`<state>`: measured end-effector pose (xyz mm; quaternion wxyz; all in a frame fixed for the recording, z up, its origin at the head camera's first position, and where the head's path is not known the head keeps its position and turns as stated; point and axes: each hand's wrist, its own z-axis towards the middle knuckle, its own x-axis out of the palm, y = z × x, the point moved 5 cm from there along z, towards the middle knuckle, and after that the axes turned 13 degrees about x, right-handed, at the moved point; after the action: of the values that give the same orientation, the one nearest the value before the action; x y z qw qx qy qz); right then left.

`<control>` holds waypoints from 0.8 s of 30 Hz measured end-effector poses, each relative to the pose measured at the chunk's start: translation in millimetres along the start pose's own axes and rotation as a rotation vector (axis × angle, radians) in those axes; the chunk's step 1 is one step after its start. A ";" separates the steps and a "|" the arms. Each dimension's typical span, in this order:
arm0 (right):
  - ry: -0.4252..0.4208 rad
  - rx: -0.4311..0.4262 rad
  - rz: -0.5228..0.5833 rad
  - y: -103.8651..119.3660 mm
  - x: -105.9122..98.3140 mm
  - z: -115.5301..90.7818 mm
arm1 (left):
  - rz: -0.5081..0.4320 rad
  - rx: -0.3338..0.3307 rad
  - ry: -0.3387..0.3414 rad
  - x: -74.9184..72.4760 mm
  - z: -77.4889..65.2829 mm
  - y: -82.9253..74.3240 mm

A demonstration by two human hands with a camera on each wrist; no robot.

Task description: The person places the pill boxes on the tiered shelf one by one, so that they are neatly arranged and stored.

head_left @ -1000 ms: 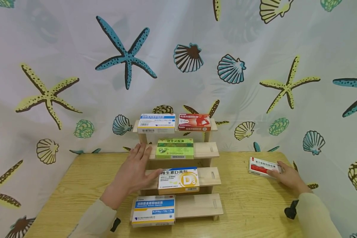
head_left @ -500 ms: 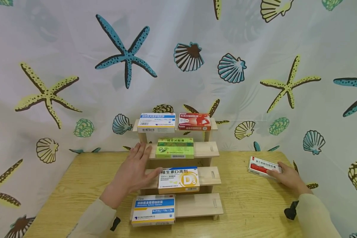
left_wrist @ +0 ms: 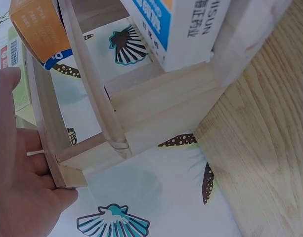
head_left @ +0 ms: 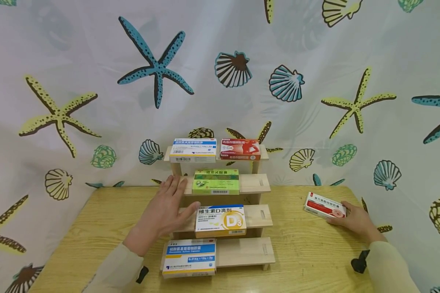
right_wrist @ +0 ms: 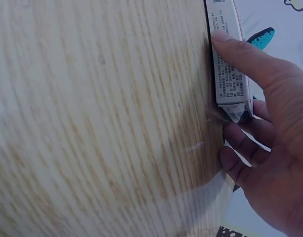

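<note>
In the head view, my left hand [head_left: 165,209] rests against the left end of the stepped wooden rack [head_left: 254,183], fingers straight. The left wrist view shows its fingers [left_wrist: 40,165] touching the end of a shelf. The thumb is close to the white-and-orange D3 box [head_left: 220,220]; contact is unclear. At the right, my right hand [head_left: 357,221] holds the right end of a white-and-red medicine box [head_left: 324,204] over the table. In the right wrist view, the thumb lies on the printed narrow side of that box [right_wrist: 228,64], with other fingers behind it, partly hidden.
A green box [head_left: 215,182] sits one shelf above the D3 box. A blue-and-white box [head_left: 193,151] and a red box [head_left: 240,149] share the top shelf. A larger blue-and-white box [head_left: 189,257] leans on the lowest. Behind the wooden table [head_left: 300,248] hangs a patterned curtain [head_left: 220,110].
My right thumb has slid down off the box's printed front to its lower edge, uncovering more of the red band. The box has shifted slightly left. My left hand stays in place.
</note>
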<state>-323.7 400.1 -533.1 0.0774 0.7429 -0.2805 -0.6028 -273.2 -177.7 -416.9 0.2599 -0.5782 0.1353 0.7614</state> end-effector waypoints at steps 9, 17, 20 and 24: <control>-0.015 0.008 -0.003 5.9 -2.1 -5.0 | -0.017 -0.008 0.006 -1.1 -0.6 -0.2; -0.015 0.004 -0.007 11.6 -4.3 -8.1 | -0.022 -0.007 0.008 -2.0 -0.4 -0.9; -0.016 -0.001 -0.023 13.6 -5.1 -11.3 | -0.020 -0.005 0.008 -2.2 -0.6 -0.9; -0.025 -0.019 -0.036 15.6 -5.8 -16.5 | -0.017 -0.004 0.012 -1.4 -0.8 -0.4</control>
<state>-313.9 386.4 -516.7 0.0700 0.7395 -0.2621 -0.6160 -272.0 -178.1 -415.8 0.2645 -0.5843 0.1302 0.7561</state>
